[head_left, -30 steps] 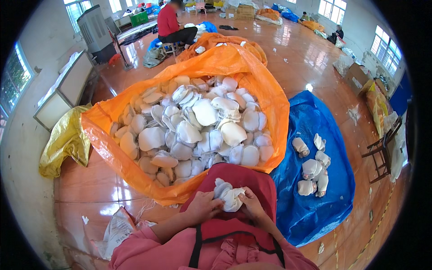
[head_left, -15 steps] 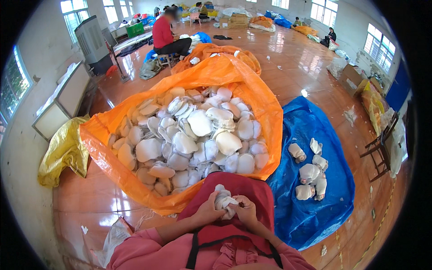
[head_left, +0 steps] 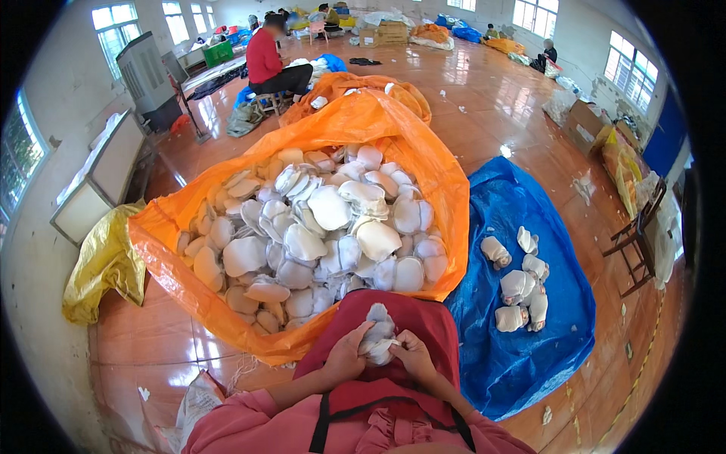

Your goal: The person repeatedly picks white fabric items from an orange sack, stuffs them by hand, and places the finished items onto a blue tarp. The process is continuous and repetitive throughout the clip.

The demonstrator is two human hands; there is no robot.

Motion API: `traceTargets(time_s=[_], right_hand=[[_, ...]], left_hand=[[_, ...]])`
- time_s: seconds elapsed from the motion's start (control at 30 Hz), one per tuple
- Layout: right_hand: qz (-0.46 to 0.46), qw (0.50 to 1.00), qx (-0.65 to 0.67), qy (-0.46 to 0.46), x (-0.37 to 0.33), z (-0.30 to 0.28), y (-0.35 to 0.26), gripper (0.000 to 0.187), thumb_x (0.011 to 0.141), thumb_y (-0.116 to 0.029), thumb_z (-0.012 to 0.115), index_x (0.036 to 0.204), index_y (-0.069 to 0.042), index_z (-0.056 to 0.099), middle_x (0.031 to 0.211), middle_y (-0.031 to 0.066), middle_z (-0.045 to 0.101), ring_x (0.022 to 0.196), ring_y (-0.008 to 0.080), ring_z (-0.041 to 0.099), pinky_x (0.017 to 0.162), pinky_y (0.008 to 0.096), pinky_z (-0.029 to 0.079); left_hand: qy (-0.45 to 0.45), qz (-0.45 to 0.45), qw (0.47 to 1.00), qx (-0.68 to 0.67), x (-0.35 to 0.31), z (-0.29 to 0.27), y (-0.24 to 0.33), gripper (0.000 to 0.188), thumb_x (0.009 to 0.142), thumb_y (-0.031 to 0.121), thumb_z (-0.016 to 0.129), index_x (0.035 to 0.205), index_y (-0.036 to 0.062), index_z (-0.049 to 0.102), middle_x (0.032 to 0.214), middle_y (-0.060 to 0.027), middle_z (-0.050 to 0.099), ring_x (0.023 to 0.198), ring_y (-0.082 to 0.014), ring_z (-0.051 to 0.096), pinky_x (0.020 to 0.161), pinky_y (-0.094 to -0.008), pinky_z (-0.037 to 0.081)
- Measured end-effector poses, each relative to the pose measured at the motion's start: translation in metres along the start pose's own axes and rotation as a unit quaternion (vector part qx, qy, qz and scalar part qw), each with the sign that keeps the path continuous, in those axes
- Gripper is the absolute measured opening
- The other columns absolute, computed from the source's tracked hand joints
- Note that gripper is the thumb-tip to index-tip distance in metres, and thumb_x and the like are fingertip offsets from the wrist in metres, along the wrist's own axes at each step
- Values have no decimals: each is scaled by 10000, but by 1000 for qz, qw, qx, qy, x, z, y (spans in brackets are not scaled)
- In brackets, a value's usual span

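Note:
Over the dark red apron (head_left: 442, 333) on my lap, both my hands hold one whitish-grey soft fabric pad (head_left: 381, 316), crumpled between them. My left hand (head_left: 349, 356) is closed on its left side. The fingers of my right hand (head_left: 414, 357) pinch its lower right edge. Part of the pad sticks up beyond my fingertips; the rest is hidden by them. Just ahead, a large pile of white rounded fabric pads (head_left: 329, 208) fills an open orange woven sack (head_left: 446, 178). To my right, several white rolled bundles (head_left: 517, 287) lie on a blue plastic sheet (head_left: 514, 382).
A yellow sack (head_left: 106, 261) lies at the left beside a white panel-sided bench (head_left: 106, 174). A person in red (head_left: 265, 60) sits on a stool beyond the orange sack. A wooden chair (head_left: 639, 242) stands at the right, near cardboard boxes (head_left: 586, 125).
My hands have shifted slightly on the pad, and more of its grey upper part now shows above my fingers. The view has tilted a little; pile and bundles look the same.

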State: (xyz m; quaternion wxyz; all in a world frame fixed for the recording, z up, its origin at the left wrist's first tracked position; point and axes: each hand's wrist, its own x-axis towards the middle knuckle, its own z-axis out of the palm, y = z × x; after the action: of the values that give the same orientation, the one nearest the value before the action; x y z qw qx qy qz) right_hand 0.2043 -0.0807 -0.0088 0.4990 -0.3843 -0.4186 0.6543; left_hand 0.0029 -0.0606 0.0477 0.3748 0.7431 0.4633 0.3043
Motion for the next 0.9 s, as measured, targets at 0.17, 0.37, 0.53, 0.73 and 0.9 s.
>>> traceTargets(time_s=[0.17, 0.37, 0.53, 0.73, 0.9], right_hand=[[53, 995, 43, -79, -4, 4, -11, 138, 915, -27, 620, 840, -91, 524, 844, -32, 550, 820, 59, 511, 763, 226, 437], [86, 990, -3, -109, -11, -8, -17, 110, 975, -155, 566, 980, -52, 603, 957, -20, 581, 909, 79, 531, 847, 254, 434], [161, 981, 38, -105, -16, -4, -22, 230, 971, -247, 584, 1051, -36, 628, 1025, 17, 632, 949, 97, 566, 874, 272, 452], [184, 978, 95, -39, -17, 8, -20, 185, 958, -178, 602, 1044, -24, 656, 955, 10, 654, 835, 90, 593, 749, 246, 491], [140, 988, -6, 58, -4, 33, -25, 127, 935, -110, 605, 957, -11, 682, 868, 3, 647, 793, 79, 583, 720, 245, 495]], left_hand=[[-5, -73, 997, 35, 0, -13, 14, 598, 775, 17, 594, 1353, 55, 443, 1235, -249, 579, 1135, -407, 566, 940, -444, 470], [-79, -248, 965, -25, 1, -20, 7, 492, 769, 14, 612, 1252, 38, 515, 1124, -211, 628, 1007, -300, 638, 875, -380, 501], [-164, -271, 910, -268, -11, -15, -14, 471, 762, -30, 606, 1225, 21, 537, 1101, -72, 636, 957, -153, 620, 857, -297, 499], [-268, -344, 758, -484, -26, -11, -30, 543, 788, -40, 619, 1315, 22, 505, 1203, -61, 616, 1059, -163, 597, 939, -297, 473], [-292, -357, 649, -605, -24, -13, -14, 557, 831, 63, 646, 1362, 23, 483, 1270, -74, 603, 1154, -190, 573, 1008, -327, 443]])
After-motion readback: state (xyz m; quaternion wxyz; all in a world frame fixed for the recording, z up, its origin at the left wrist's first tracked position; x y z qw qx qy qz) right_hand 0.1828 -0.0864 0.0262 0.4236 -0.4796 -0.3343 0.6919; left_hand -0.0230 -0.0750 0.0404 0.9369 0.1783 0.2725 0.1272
